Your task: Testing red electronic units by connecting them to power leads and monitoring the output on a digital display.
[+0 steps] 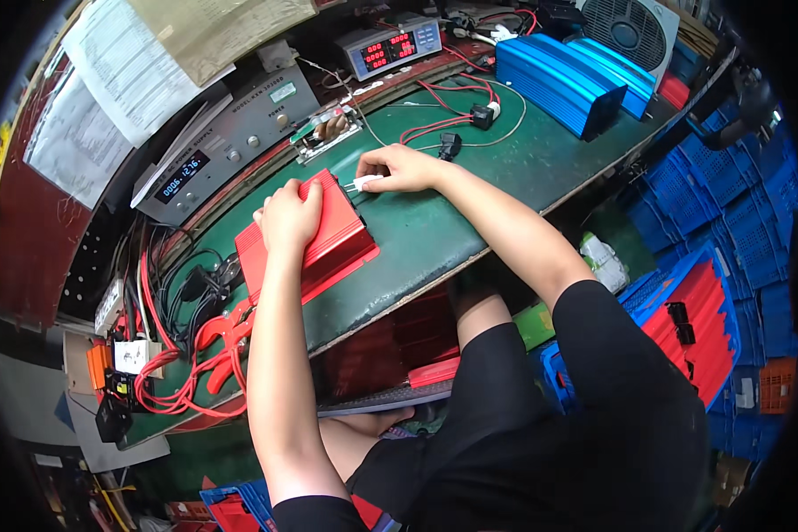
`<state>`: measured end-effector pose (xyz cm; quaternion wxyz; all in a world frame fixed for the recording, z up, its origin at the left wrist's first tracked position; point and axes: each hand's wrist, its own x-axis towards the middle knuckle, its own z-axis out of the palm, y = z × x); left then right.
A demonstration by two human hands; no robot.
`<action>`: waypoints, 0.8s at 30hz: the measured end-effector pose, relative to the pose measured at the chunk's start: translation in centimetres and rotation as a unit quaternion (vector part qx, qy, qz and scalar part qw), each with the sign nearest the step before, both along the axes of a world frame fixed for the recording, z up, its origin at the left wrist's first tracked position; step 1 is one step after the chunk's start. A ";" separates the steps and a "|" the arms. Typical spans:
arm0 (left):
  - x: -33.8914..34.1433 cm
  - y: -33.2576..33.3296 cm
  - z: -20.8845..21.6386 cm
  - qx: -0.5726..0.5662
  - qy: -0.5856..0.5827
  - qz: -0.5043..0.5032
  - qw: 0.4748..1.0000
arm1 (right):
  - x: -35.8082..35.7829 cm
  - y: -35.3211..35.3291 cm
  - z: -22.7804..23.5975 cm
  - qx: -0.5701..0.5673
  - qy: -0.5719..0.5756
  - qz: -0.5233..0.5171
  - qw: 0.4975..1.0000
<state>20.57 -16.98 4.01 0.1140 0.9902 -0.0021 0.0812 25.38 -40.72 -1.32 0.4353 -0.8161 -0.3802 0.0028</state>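
Note:
A red ribbed metal box point(340, 238) lies on the green bench top point(434, 226) in front of me. My left hand point(290, 217) is closed over its top, the fingers wrapped round its far edge. Just beyond the box's right end, my right hand point(401, 168) pinches a white plug point(369, 182) between thumb and fingers. The plug's metal prongs point left at the dark end panel point(352, 200); I cannot make out whether they touch it. Red clamps point(224, 332) with red cables are near the box's left end, partly behind my left forearm.
A grey power supply point(239, 133) and a meter with red digits point(390, 49) stand along the back. Blue ribbed cases point(554, 82) and a fan point(625, 34) are at the far right. Black plugs point(450, 144) lie beyond my right hand. Blue crates point(683, 191) stand right of the bench.

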 end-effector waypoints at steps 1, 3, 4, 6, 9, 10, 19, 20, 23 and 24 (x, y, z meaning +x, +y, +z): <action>0.2 0.2 -0.3 -0.002 -0.021 -0.003 1.000 | -0.1 0.0 0.1 0.001 0.002 0.000 1.000; 0.3 0.3 -0.6 -0.002 -0.028 -0.004 1.000 | -0.1 0.0 0.1 0.006 0.020 0.001 1.000; 0.3 0.3 -0.6 0.000 -0.032 -0.006 0.999 | -0.1 0.0 0.1 0.005 0.019 0.001 1.000; 0.3 0.3 -0.6 -0.008 -0.020 -0.002 1.000 | -0.1 0.0 0.0 0.012 0.023 0.006 1.000; 0.3 0.2 -0.4 0.000 -0.018 -0.003 1.000 | 0.2 -0.1 -0.1 0.019 0.024 0.011 0.999; 0.4 0.1 -0.4 -0.003 -0.016 -0.004 1.000 | 0.2 -0.1 -0.1 0.019 0.025 0.012 0.999; 0.2 0.2 -0.2 -0.008 -0.008 -0.001 1.000 | 0.3 0.0 -0.1 0.007 0.027 0.009 1.000; 0.2 0.2 -0.3 -0.006 -0.010 -0.003 1.000 | 0.3 0.1 0.0 0.007 0.027 0.010 1.000; 0.1 -0.1 -0.1 -0.007 -0.008 0.002 1.000 | 0.2 -0.1 0.0 0.004 0.032 0.009 0.999; 0.1 0.0 -0.2 -0.007 -0.007 0.004 1.000 | 0.2 0.0 0.1 -0.003 0.034 0.006 0.999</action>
